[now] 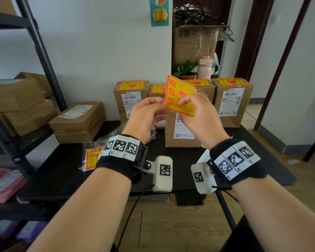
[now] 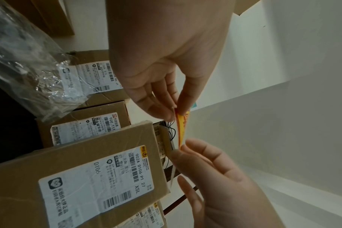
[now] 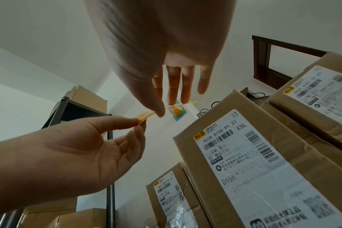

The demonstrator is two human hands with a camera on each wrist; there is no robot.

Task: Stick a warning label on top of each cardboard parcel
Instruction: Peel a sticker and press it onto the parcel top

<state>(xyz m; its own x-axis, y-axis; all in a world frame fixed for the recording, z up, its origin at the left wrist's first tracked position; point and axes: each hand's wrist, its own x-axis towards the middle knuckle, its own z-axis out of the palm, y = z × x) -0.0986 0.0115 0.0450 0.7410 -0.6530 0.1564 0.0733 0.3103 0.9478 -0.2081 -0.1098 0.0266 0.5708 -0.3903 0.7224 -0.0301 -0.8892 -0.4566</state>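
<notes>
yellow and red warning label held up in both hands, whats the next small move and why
Probably peel the yellow and red warning label off its backing. The left hand pinches one corner and the right hand pinches near it, both in the air. The front brown cardboard parcel stands just below them; whether its top is bare is hidden, while the back parcels already carry labels.

This looks like a small packing room in a home. Brown cardboard parcels with white address stickers (image 1: 232, 101) stand in a row on a low black bench (image 1: 65, 168). More flat brown boxes (image 1: 22, 106) sit on a black metal shelf (image 1: 44, 51) on the left. A green pot plant (image 1: 185, 70) and a pink bottle (image 1: 205, 68) are far back by the white wall.
</notes>
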